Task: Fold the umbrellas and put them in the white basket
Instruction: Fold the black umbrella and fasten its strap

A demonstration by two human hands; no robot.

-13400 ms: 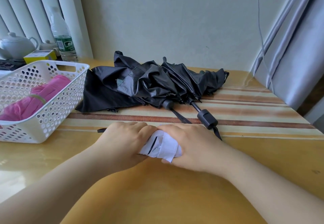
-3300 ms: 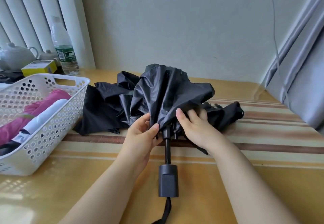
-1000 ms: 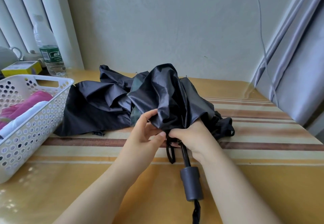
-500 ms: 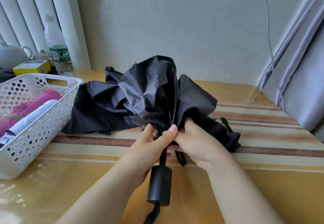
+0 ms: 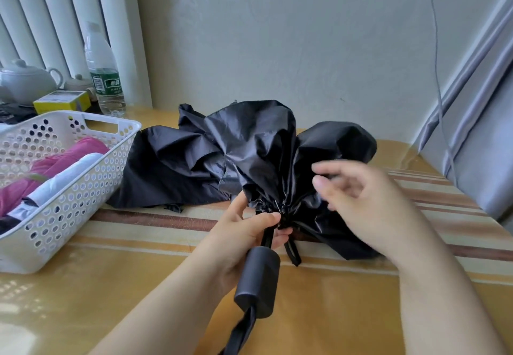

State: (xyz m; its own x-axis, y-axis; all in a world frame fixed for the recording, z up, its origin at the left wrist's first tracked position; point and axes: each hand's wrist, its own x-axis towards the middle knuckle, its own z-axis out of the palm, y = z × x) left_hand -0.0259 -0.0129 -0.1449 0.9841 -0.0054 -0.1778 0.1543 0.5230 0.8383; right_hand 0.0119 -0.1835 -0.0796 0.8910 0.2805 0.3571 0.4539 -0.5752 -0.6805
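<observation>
1. Nearest you: the handle [image 5: 258, 282] of the black umbrella [image 5: 266, 154] is a hard, blocky cylinder with its wrist strap [image 5: 240, 332] dangling off the butt. It's the only rigid mass here and likely carries most of the weight.
2. Just above it: your left hand [image 5: 244, 239] is wrapped around the thin shaft [image 5: 267, 236] where the rib tips gather. That's a good anchor; keep it there.
3. Right side: your right hand [image 5: 366, 196] is off the fabric, fingers loose, gripping nothing, motion-blurred.
4. Canopy: thin, slick nylon, billowed and limp. It probably slides, so pinch panel folds, not flat cloth. Ribs underneath likely bend if forced.
5. Behind: a second black umbrella [image 5: 172, 171] lies unfolded on the table [image 5: 138, 285].
6. Far left: the white basket [image 5: 83, 188] holds a pink umbrella [image 5: 55, 163] and a white umbrella [image 5: 69, 177], both rolled.
</observation>
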